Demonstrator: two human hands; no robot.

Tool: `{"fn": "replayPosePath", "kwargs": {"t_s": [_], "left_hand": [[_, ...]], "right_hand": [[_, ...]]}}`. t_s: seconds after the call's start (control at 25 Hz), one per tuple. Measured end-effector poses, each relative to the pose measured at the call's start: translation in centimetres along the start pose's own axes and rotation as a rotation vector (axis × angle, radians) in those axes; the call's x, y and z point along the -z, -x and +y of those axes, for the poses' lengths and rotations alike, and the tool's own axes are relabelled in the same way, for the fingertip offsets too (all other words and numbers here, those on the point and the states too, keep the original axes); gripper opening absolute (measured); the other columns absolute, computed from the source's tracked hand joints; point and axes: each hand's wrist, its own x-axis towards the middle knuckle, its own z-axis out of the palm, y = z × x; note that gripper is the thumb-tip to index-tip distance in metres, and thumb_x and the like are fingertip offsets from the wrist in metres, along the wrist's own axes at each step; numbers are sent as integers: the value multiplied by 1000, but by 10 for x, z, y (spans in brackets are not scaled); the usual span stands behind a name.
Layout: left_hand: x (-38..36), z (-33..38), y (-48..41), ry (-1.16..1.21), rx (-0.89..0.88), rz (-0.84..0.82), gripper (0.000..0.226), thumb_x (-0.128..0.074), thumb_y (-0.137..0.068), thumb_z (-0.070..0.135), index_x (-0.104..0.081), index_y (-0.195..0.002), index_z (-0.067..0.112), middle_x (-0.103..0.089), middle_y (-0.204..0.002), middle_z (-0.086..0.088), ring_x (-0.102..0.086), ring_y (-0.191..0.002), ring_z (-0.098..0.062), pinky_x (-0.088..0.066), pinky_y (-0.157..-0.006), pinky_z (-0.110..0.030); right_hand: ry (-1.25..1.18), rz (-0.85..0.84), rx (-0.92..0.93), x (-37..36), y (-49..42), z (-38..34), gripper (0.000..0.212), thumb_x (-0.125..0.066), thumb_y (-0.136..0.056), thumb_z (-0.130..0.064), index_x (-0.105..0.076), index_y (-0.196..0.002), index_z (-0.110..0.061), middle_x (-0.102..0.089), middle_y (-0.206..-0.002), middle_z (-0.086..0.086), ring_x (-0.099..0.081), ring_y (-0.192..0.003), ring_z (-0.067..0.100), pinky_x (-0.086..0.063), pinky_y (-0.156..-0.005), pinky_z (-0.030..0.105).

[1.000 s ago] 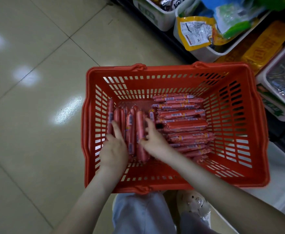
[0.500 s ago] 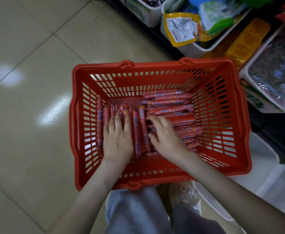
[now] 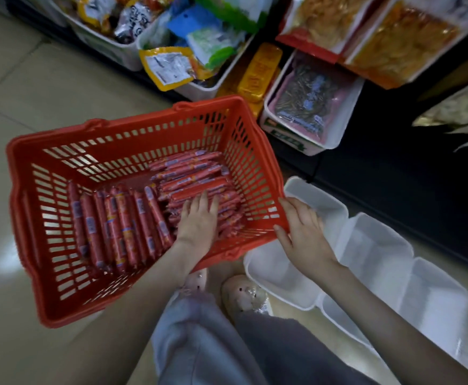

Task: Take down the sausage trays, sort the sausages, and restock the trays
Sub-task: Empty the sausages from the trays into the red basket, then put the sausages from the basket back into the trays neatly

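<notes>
Both hands are open. The left hand [image 3: 199,219] lies palm down inside the basket, with straight fingers resting on the right-hand stack of sausages. The right hand [image 3: 303,232] hovers at the basket's near right corner with loosely spread fingers. Its thumb lies against the red rim and its fingertips reach over the first white tray, holding nothing. A pale tiled floor [image 3: 38,79] fills the left side of the view. A dark shelf unit [image 3: 393,168] runs along the top and right, crowded with white bins [image 3: 335,134] of snack packets and a yellow packet [image 3: 260,70] standing between two of them. The red slotted basket [image 3: 132,120] sits on the floor in front of the person, tilted in the view. To its right, just beside it, three empty white trays [image 3: 377,245] stand in a row along the foot of the shelves. The nearest tray touches the basket's corner. Inside the basket the sausages form two groups. One row [image 3: 116,226] lies side by side on the left, the ends pointing toward the person. A layered stack [image 3: 194,173] lies crosswise on the right against the far right wall. Below the basket, the person's light trousers [image 3: 199,345] and pale shoes [image 3: 244,297] show.
</notes>
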Motion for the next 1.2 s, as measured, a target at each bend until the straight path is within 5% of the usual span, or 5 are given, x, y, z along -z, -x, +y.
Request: {"fn": "replayPosePath", "kwargs": {"t_s": [0.4,0.68,0.88,1.04,1.2], "left_hand": [[-6,-6,-69,-261,249,-226,123,-70,-70,62,5,-147,1,-14,-149,-20,-24,-137,-36,-35,-106,-44],[2,4,-34,297,294,-175,53,-64,-83,27,-40,-123,2,-58,-119,-17,-58,-109,-33,-45,-84,-35],[55,13,5,1116,474,41,26,-70,-76,16,-60,-99,7,-64,-79,-7,-61,-69,-23,-47,-61,-36],[107,58,27,1526,63,-149,22,-66,-79,-5,-67,-94,11,-70,-77,-5,-68,-75,-17,-55,-72,-30],[100,124,20,1651,7,-367,23,-60,-84,-8,-66,-101,7,-71,-87,-11,-70,-81,-19,-57,-78,-30]], "right_hand": [[150,33,260,-42,-66,-15,63,-40,-74,-15,-46,-136,-3,-53,-133,13,-41,-126,26,-17,-112,39],[65,60,287,-51,-72,-16,71,-68,-72,-8,-44,-139,-3,-48,-139,13,-46,-128,28,-18,-114,32],[-966,-169,-140,-10,-70,-29,65,-66,-88,-27,-31,-143,-24,-39,-142,-14,-36,-128,-5,-27,-107,14],[-1625,-377,-347,31,-51,-24,22,-69,-77,-29,-73,-98,-21,-71,-102,1,-65,-98,19,-51,-87,29],[-1845,-250,-516,49,-15,24,15,-70,-78,-13,-73,-91,-7,-71,-91,16,-70,-83,26,-59,-73,37]]}}
